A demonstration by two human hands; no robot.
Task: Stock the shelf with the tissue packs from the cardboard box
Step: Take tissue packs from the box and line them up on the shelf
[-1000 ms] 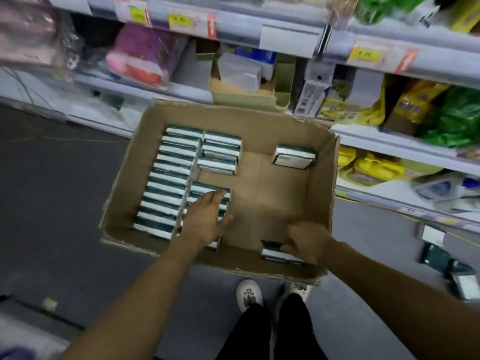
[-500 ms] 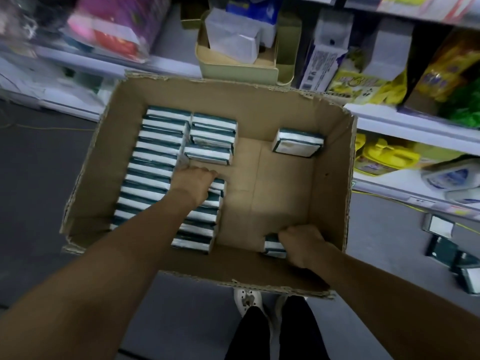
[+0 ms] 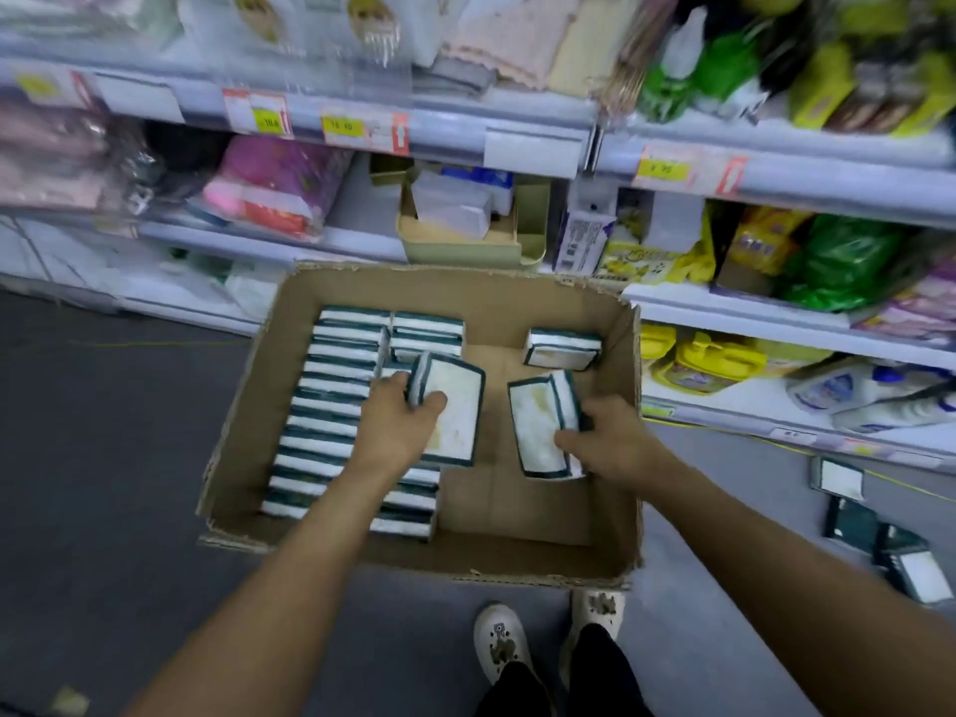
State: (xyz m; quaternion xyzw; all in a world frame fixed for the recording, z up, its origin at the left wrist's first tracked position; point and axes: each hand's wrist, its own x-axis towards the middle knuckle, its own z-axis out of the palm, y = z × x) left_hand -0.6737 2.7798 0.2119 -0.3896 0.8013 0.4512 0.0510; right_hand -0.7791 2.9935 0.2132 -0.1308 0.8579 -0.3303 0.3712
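An open cardboard box (image 3: 628,432) sits on the floor in front of the shelves. Several white tissue packs with dark green edges (image 3: 331,406) stand in rows along its left side, and a single pack (image 3: 563,349) lies at the back right. My left hand (image 3: 401,424) grips a small stack of tissue packs (image 3: 455,406), lifted above the rows. My right hand (image 3: 610,439) grips another small stack of packs (image 3: 540,421), raised over the box's bare bottom.
Store shelves (image 3: 517,152) with price tags run behind the box, holding a beige tray (image 3: 455,245), pink packages (image 3: 279,183) and yellow and green goods. A few tissue packs (image 3: 879,535) lie on the grey floor at the right. My white shoes (image 3: 502,644) stand just below the box.
Both hands have lifted tissue packs up out of the box: the left from the rows, the right from the front corner. The view has tilted up toward the shelves.
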